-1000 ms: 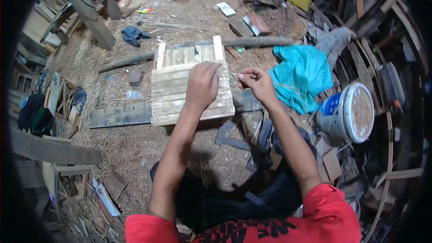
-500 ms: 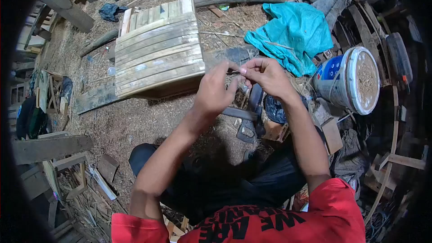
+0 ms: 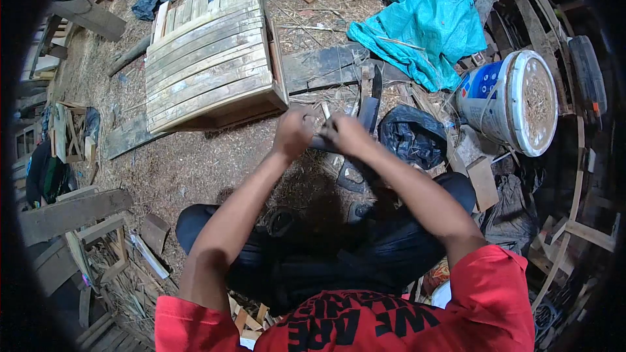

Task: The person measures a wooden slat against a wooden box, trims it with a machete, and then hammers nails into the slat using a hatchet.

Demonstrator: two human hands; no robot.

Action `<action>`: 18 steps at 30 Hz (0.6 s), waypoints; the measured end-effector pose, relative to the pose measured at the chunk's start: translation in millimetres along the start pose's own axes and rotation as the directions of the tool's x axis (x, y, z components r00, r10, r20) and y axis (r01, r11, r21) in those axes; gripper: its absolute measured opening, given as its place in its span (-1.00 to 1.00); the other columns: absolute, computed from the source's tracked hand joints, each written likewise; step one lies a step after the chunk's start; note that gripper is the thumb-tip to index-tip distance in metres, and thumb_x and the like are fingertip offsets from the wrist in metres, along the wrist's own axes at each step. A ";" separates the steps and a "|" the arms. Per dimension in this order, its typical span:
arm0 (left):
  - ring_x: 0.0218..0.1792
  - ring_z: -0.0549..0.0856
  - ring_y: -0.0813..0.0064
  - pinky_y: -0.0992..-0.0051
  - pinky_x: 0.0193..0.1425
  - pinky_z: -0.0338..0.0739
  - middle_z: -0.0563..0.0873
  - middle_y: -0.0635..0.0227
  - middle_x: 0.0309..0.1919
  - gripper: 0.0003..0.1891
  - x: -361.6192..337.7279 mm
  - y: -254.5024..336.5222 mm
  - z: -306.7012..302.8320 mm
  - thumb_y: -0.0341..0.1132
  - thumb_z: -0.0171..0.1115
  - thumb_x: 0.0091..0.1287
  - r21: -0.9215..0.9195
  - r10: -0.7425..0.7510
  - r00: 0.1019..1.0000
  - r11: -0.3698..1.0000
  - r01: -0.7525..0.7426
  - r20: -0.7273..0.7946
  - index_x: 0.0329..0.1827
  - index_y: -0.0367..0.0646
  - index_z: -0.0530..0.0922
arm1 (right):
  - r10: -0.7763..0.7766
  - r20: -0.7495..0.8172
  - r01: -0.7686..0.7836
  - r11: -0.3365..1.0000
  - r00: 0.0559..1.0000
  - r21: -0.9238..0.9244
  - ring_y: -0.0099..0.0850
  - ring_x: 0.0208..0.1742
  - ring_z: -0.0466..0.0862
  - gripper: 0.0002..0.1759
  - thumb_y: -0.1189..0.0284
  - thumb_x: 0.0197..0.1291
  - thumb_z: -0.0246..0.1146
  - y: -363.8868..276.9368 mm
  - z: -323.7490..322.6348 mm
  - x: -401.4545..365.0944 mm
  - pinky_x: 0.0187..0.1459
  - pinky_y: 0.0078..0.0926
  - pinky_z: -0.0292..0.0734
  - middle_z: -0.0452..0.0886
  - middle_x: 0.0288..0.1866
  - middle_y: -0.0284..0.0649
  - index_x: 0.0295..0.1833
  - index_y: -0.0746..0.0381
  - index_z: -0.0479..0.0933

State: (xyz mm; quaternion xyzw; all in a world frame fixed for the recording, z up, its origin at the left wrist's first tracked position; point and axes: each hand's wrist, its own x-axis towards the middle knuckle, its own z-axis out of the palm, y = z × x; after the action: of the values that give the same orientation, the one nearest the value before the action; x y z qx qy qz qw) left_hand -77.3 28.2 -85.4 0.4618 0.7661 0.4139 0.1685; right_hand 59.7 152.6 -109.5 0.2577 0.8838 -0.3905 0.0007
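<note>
My left hand is closed in a loose fist just below the near corner of a slatted wooden box. Its fingers are curled inward, and what they may hold is hidden. Beside it, my right hand is closed and slightly blurred, low over a dark bar. A short pale stick stands out right at its fingertips; I cannot tell whether the hand grips it. The box has a curved top of weathered slats and lies on a plank.
A black plastic bag lies right of my hands, below a crumpled teal tarp. A white-and-blue bucket of sawdust leans at the right. Scrap wood is piled at the left. Sawdust covers the ground.
My hands have come down from a fingertip-to-fingertip pinch and moved apart, the right one lowering toward the dark bar. The view has shifted, so the box sits higher and further left.
</note>
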 end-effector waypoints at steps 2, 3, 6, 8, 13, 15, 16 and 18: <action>-0.21 0.71 0.10 0.29 -0.03 0.56 0.73 0.05 -0.28 -0.85 -9.1 -12.6 3.0 -0.38 0.15 0.36 -0.055 -0.002 1.000 0.998 0.003 0.008 -0.17 -0.27 0.62 | -0.286 -0.032 0.286 0.958 0.958 0.001 0.13 -0.18 0.59 -0.81 0.49 0.10 0.27 31.1 42.5 -7.5 -0.13 -0.05 0.50 0.56 -0.29 0.12 -0.18 0.34 0.50; -0.25 0.71 0.13 0.29 -0.07 0.56 0.72 0.07 -0.31 -0.86 -13.4 -18.0 3.4 -0.38 0.16 0.36 -0.081 -0.004 1.000 0.997 0.004 0.010 -0.20 -0.26 0.61 | -0.261 -0.034 0.262 0.965 0.965 0.032 0.13 -0.14 0.59 -0.78 0.49 0.10 0.26 43.0 63.8 -15.9 -0.11 -0.06 0.51 0.54 -0.22 0.12 -0.14 0.33 0.48; -0.31 0.69 0.02 0.24 -0.18 0.58 0.69 0.03 -0.35 -0.94 -24.5 -31.8 6.5 -0.48 0.13 0.24 -0.173 0.002 1.000 0.985 -0.006 -0.024 -0.33 -0.23 0.57 | -0.096 0.114 0.101 0.994 0.989 -0.042 0.11 0.00 0.58 -0.67 0.46 0.10 0.23 59.7 98.6 -18.0 0.02 -0.06 0.51 0.53 -0.01 0.09 0.00 0.31 0.44; -0.31 0.70 0.08 0.27 -0.18 0.58 0.69 0.06 -0.37 -0.93 -21.2 -5.9 -6.1 -0.44 0.18 0.23 -0.178 -0.001 1.000 0.984 0.001 0.001 -0.30 -0.23 0.60 | -0.093 0.144 0.124 0.967 0.985 -0.222 0.07 0.10 0.56 -0.57 0.44 0.11 0.23 55.4 102.0 -19.0 0.12 -0.04 0.46 0.52 0.11 0.08 0.12 0.30 0.43; -0.30 0.71 0.52 0.49 -0.15 0.59 0.75 0.24 -0.33 -0.86 6.2 90.8 -56.9 -0.36 0.34 0.33 -0.337 0.094 0.983 0.941 -0.035 0.158 -0.17 -0.25 0.67 | -0.330 0.169 0.363 0.903 0.928 -0.229 0.01 0.30 0.48 -0.29 0.32 0.06 0.31 50.3 98.3 2.4 0.33 -0.05 0.33 0.45 0.35 0.07 0.36 0.31 0.35; -0.26 0.73 0.54 0.52 -0.11 0.61 0.79 0.31 -0.28 -0.87 21.1 109.7 -82.5 -0.40 0.31 0.35 -0.346 0.193 0.977 0.926 -0.153 0.084 -0.12 -0.22 0.71 | -0.365 0.253 0.361 0.930 0.896 0.066 -0.02 0.21 0.56 -0.34 0.28 0.01 0.38 44.6 83.5 20.1 0.24 -0.09 0.42 0.55 0.24 0.07 0.24 0.33 0.46; -0.26 0.74 0.55 0.52 -0.10 0.61 0.80 0.32 -0.28 -0.87 28.5 116.9 -101.2 -0.40 0.31 0.35 -0.309 0.180 0.984 0.936 -0.167 0.015 -0.11 -0.22 0.72 | -0.294 0.368 0.242 0.953 0.882 0.181 -0.06 0.13 0.62 -0.39 0.26 -0.04 0.42 40.3 74.3 27.2 0.16 -0.12 0.50 0.64 0.12 0.07 0.14 0.34 0.55; -0.26 0.74 0.55 0.52 -0.09 0.62 0.80 0.35 -0.28 -0.86 47.3 126.0 -136.7 -0.40 0.32 0.35 -0.246 0.152 0.981 0.953 -0.178 -0.122 -0.09 -0.21 0.73 | -0.012 0.580 0.039 0.999 0.815 -0.035 -0.32 -0.36 0.73 -0.67 0.31 -0.04 0.48 36.9 65.0 38.3 -0.27 -0.22 0.62 0.72 -0.41 -0.13 -0.24 0.34 0.66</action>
State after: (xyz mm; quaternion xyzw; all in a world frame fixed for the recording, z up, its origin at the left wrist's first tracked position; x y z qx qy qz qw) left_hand -117.7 31.9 102.1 0.4770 0.6726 0.5448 0.1525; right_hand 30.4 145.9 -187.9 0.1148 0.8537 -0.4301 0.2702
